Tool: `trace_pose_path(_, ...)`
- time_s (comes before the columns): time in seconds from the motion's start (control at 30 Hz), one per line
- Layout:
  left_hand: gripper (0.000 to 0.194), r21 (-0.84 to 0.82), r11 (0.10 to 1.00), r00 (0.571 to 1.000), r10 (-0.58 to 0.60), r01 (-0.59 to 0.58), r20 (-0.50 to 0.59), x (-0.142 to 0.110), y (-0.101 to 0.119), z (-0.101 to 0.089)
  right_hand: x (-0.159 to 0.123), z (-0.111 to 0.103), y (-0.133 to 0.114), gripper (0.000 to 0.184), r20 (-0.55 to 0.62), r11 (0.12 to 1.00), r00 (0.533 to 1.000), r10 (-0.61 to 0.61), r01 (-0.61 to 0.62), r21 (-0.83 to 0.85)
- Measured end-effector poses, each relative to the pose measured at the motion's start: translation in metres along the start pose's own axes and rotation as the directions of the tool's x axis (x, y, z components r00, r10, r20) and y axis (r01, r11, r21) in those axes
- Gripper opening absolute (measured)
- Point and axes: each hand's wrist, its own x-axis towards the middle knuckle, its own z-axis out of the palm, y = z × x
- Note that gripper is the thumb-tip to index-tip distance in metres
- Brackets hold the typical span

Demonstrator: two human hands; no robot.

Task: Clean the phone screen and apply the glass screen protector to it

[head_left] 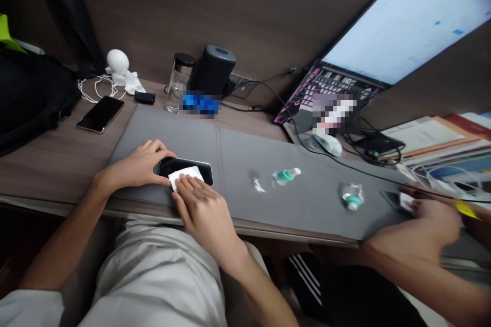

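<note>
A black phone [180, 165] lies flat on the grey desk mat [238, 163] near the front edge. My left hand [138, 166] grips the phone's left end, fingers curled round it. My right hand [201, 209] presses a small white wipe [186, 173] flat against the screen, fingers held together on top of it. To the right on the mat lie a small clear bottle with a teal collar [286, 176] and a clear cap [259, 184].
Another person's hand [433, 222] works over a phone [397, 199] at the mat's right end, beside a second small bottle [352, 196]. A second phone [101, 114], earphones, a white figure, a glass jar, a dark speaker, an open laptop [383, 46] and books line the back.
</note>
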Motion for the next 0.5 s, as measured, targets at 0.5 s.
trace_pose_path(0.5, 0.075, -0.1, 0.995, 0.998, 0.006, 0.001, 0.063, -0.018, -0.006, -0.019, 0.019, 0.02, -0.002, 0.039, -0.05, 0.999, 0.998, -0.039, 0.04, 0.025)
